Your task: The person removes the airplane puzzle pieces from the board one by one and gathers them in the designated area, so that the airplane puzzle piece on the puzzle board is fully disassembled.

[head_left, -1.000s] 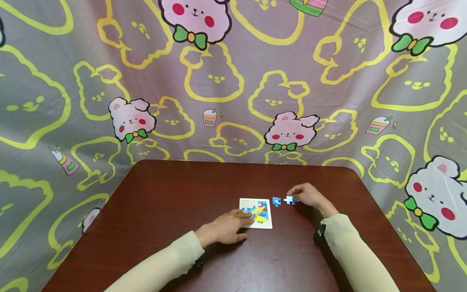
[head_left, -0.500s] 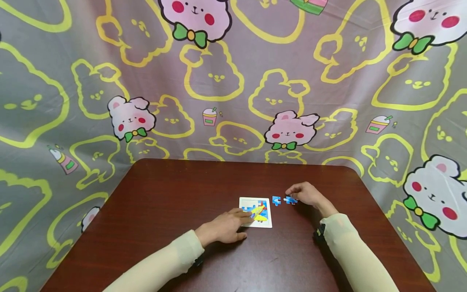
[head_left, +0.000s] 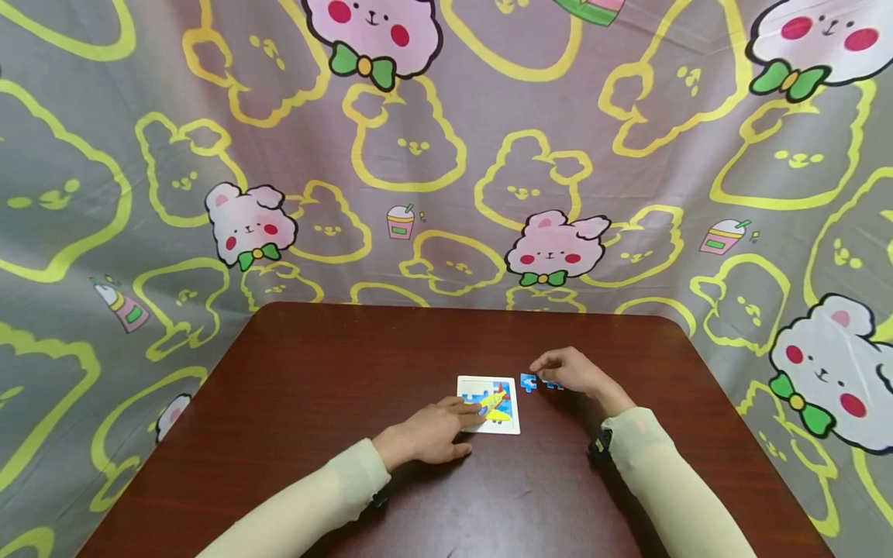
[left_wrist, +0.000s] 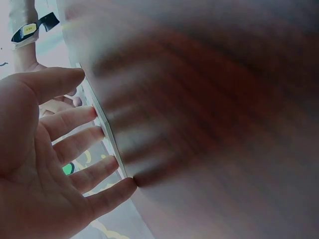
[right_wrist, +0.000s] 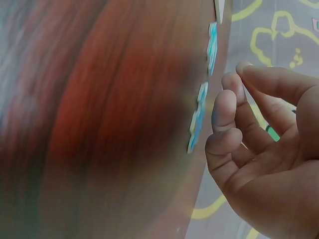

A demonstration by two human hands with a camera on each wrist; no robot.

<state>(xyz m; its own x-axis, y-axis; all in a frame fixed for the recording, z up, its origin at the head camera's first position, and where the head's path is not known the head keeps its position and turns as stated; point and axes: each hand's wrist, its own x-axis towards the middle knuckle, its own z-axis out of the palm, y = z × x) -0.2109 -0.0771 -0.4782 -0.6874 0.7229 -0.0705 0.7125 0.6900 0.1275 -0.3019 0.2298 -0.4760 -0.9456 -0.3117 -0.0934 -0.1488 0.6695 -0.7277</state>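
Note:
My left hand rests its straight fingers on the left part of a white-framed jigsaw tray with a yellow airplane picture. In the left wrist view, the fingertips of that hand meet the tray's thin edge. To the tray's right lie two blue jigsaw pieces, a near one and a farther one partly covered by my right hand. Loosely bent and holding nothing, the right hand hovers just above the pieces, as the right wrist view shows.
A dark reddish-brown table bears everything. Behind and beside it hangs a grey curtain printed with cartoon bunnies. A dark band sits on the right wrist.
The right hand has left the farther blue piece and shifted left toward the nearer one. That farther piece settled flat on the table. The left hand has stayed on the tray.

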